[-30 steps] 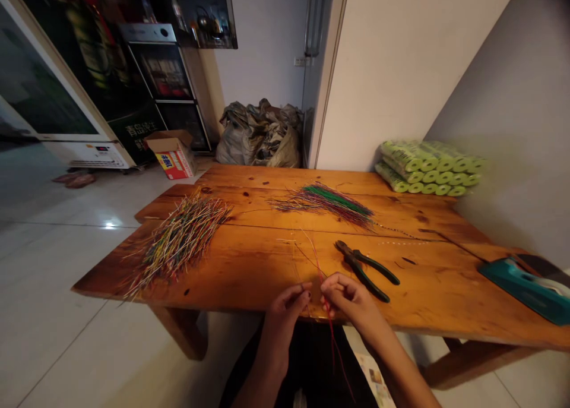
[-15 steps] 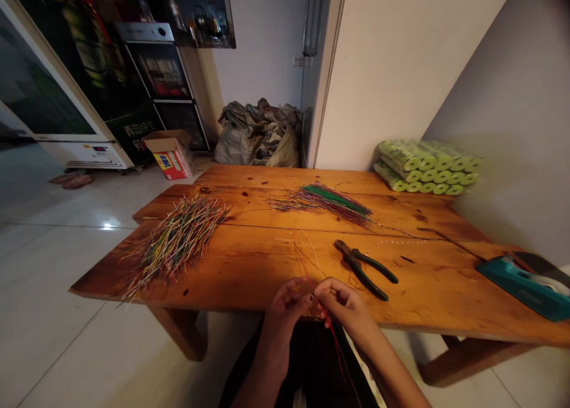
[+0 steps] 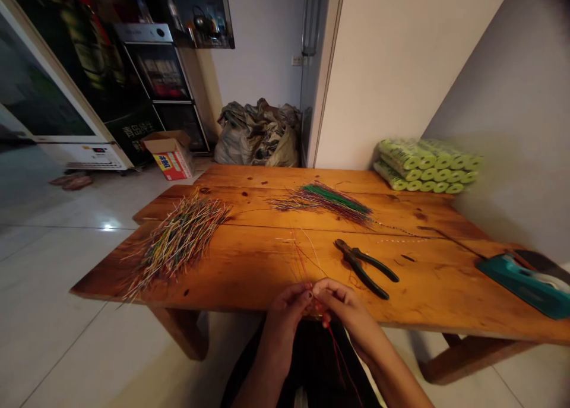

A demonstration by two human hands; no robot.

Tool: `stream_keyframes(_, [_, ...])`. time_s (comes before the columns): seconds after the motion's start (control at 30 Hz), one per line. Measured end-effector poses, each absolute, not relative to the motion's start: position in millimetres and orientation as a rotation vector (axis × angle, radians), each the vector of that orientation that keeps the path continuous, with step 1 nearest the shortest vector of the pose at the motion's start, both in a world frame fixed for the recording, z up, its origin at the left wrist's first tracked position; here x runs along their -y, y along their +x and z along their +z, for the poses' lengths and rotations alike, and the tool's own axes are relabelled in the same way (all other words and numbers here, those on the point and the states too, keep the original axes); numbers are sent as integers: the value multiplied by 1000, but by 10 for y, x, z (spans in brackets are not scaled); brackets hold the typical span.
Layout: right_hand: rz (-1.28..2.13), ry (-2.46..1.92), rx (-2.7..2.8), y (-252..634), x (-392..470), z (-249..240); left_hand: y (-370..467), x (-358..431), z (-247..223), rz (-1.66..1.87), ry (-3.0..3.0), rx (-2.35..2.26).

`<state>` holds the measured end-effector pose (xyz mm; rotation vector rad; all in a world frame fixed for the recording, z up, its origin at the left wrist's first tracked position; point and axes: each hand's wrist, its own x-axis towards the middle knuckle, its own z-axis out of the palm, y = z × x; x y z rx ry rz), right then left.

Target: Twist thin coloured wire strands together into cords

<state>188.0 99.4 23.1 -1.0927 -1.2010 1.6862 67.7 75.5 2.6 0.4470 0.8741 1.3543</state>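
Observation:
At the table's near edge my left hand [image 3: 291, 304] and my right hand [image 3: 338, 301] meet, fingertips pinched close together. Between them runs thin red wire [image 3: 335, 344]; its ends hang below my right hand, and another red strand rises above the fingertips onto the wood. The exact spot where the fingers grip is partly hidden. Loose pale and dark strands [image 3: 314, 247] lie just beyond my hands. To the right of them rest diagonal pliers [image 3: 365, 267] with dark green handles, jaws pointing away from me.
A pile of multicoloured wires [image 3: 182, 236] lies on the left of the wooden table [image 3: 249, 277]. Farther back is a bundle of green and purple wires [image 3: 333, 201]. A teal tape dispenser [image 3: 521, 283] stands at right, and stacked green-wrapped rolls [image 3: 425, 165] sit against the wall.
My left fingertips have closed in and now touch those of my right hand. The red wire ends below have swung slightly; everything on the table stays put.

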Motion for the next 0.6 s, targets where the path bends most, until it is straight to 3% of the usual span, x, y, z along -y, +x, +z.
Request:
stream_keyframes(0.47, [1256, -1319, 1509, 1906, -975, 96, 674, -814, -144, 1368, 413, -959])
stream_keyframes(0.6, [1379, -1273, 1422, 1909, -977, 83, 675, -800, -115, 1328, 475, -927])
